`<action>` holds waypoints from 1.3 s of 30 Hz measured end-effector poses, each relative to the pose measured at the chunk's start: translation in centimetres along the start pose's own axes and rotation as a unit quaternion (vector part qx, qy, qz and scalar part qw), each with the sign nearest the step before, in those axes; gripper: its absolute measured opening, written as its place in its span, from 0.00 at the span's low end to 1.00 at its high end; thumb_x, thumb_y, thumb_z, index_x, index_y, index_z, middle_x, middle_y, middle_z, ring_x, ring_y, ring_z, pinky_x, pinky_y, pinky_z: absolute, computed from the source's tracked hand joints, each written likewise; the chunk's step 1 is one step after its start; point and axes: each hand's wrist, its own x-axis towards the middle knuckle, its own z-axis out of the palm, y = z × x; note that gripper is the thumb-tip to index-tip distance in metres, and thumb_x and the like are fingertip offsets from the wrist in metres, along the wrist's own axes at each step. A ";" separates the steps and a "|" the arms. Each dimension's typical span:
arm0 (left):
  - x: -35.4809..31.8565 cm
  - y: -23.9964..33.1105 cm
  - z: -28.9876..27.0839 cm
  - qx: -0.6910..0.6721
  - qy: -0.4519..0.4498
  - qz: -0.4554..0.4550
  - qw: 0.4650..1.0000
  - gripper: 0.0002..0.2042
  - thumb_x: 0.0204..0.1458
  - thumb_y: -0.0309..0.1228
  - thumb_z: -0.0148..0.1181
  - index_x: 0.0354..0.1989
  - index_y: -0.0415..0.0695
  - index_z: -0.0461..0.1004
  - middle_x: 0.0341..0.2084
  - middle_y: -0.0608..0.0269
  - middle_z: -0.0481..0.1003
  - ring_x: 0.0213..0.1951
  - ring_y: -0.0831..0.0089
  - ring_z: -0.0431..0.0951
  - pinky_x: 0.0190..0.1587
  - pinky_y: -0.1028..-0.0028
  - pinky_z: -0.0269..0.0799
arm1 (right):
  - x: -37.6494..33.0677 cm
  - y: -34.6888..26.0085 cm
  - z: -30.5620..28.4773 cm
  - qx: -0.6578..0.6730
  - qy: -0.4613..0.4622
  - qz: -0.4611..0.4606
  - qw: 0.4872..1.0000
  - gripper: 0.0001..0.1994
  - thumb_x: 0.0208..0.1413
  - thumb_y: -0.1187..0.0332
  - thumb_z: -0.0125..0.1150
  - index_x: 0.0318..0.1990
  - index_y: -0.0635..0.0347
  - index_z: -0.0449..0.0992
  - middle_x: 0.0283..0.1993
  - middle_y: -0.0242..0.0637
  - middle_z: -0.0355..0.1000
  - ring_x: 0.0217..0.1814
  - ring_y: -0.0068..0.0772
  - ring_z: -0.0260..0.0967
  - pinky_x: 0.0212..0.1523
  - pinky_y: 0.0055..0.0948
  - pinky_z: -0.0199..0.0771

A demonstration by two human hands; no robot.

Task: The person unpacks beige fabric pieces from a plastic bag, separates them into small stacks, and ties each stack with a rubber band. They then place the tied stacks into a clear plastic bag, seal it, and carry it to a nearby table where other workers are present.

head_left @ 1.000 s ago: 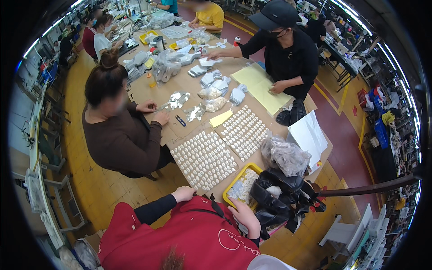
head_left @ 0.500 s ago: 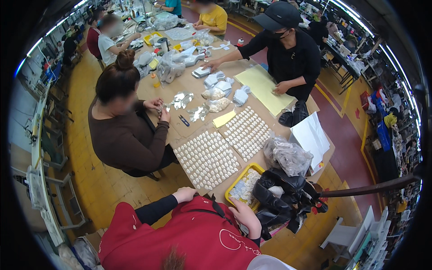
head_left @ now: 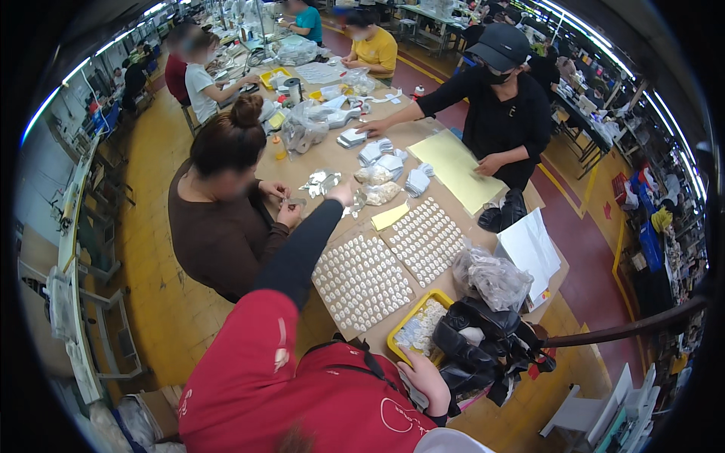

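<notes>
Head view:
L hand (head_left: 341, 194): arm stretched fwd over table (head_left: 317, 155), hand at silvery foil bits (head_left: 323, 181); grip unclear, can't tell.
R hand (head_left: 424, 377): fingers curled on near rim of yellow tray (head_left: 400, 332).
Tray: near table edge, holds small white pcs, beside black bag (head_left: 476, 351).
Boards (head_left: 362, 279): rows of white pcs, center.
Co-worker (head_left: 226, 219): brown top, seated left.

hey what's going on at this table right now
A person in a red top reaches the left hand across a long table toward silvery foil scraps. The right hand rests by a yellow tray of small white pieces. Two boards hold rows of them. Co-workers nearby handle their own items.
</notes>
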 end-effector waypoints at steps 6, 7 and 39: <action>3.1 1.1 -2.6 0.046 -0.030 -0.083 0.995 0.47 0.51 0.38 0.63 0.75 0.58 0.37 0.49 0.52 0.78 0.47 0.57 0.81 0.50 0.56 0.75 | -2.5 0.1 0.5 0.044 0.058 0.050 0.996 0.25 0.63 0.62 0.56 0.65 0.63 0.65 0.59 0.55 0.70 0.63 0.52 0.67 0.63 0.37 0.65; 2.6 0.7 -1.4 0.026 0.004 -0.048 0.998 0.43 0.50 0.40 0.65 0.74 0.55 0.48 0.43 0.54 0.81 0.41 0.59 0.83 0.44 0.59 0.78 | -3.0 0.1 0.8 0.060 0.056 0.066 0.994 0.25 0.63 0.62 0.56 0.65 0.62 0.65 0.60 0.55 0.70 0.64 0.51 0.67 0.64 0.37 0.65; -40.8 -22.3 32.3 -0.388 -0.049 -0.315 0.865 0.18 0.55 0.36 0.58 0.52 0.39 0.76 0.41 0.48 0.80 0.42 0.62 0.81 0.47 0.67 0.75 | 15.2 1.1 -8.7 0.078 -0.057 -0.079 0.992 0.27 0.61 0.67 0.58 0.68 0.57 0.62 0.42 0.52 0.76 0.41 0.47 0.76 0.45 0.36 0.74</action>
